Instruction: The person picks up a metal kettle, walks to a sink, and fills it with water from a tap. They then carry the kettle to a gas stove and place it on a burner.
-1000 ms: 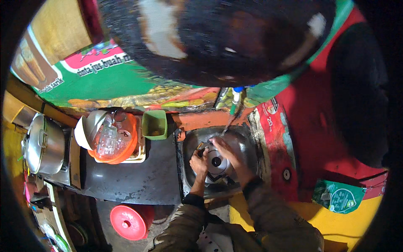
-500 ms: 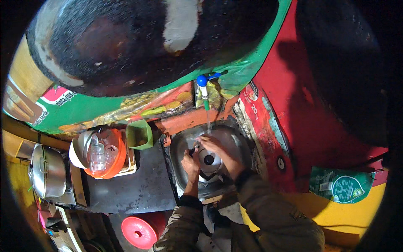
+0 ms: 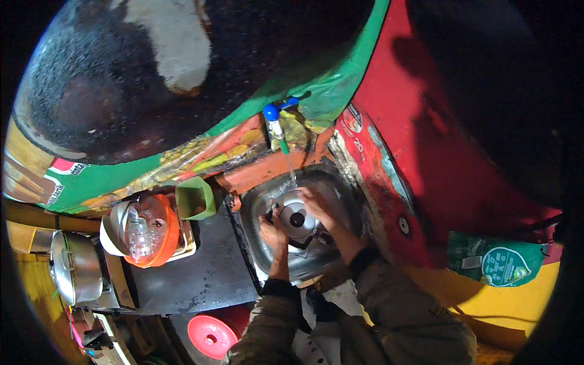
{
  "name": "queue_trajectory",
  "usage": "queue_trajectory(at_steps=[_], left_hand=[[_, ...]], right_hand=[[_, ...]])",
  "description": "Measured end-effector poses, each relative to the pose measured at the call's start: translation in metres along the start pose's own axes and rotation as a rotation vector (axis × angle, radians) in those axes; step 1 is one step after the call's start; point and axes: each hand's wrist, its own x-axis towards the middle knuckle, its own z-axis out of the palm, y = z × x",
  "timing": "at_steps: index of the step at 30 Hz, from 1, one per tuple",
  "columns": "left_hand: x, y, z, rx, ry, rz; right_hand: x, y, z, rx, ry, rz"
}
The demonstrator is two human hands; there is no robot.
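A round silver lidded vessel (image 3: 289, 214) with a black knob sits in the metal sink (image 3: 258, 255); whether it is a kettle or a pot I cannot tell. My left hand (image 3: 274, 232) is closed around a small dark piece at the vessel's left edge, perhaps a handle. Over its right side lies my right hand (image 3: 317, 208), fingers stretched out along the top. Water runs in a thin stream from the blue-handled tap (image 3: 275, 125) and lands by the vessel's far edge. Dark parts show below the vessel, partly hidden.
On the dark counter (image 3: 201, 274) left of the sink stand a green square container (image 3: 194, 199) and an orange basin (image 3: 172, 234) with clear glasses. Farther left is a silver pot (image 3: 82, 267). A red lidded bucket (image 3: 211, 336) stands below; a green pouch (image 3: 496, 258) lies at right.
My hands have moved apart. The right hand has drawn away from the left, over to the vessel's right side. The whole view has shifted slightly.
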Motion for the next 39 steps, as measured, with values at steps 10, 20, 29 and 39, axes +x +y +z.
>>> queue_trajectory(at_steps=[10, 20, 29, 39], left_hand=[[-0.004, 0.019, -0.013, 0.042, -0.055, -0.152], [0.018, 0.005, 0.003, -0.028, 0.129, -0.212], [0.000, -0.001, 0.010, -0.086, 0.090, -0.317], [-0.015, -0.001, -0.075, 0.515, -0.437, 0.898]], right_hand=[[-0.049, -0.024, -0.053, 0.401, -0.143, 0.188], [-0.055, 0.015, -0.070, 1.184, -0.284, 0.766], [-0.128, -0.034, 0.098, 1.354, 0.768, 0.590], [-0.068, -0.013, 0.011, 0.742, 0.660, 0.673]])
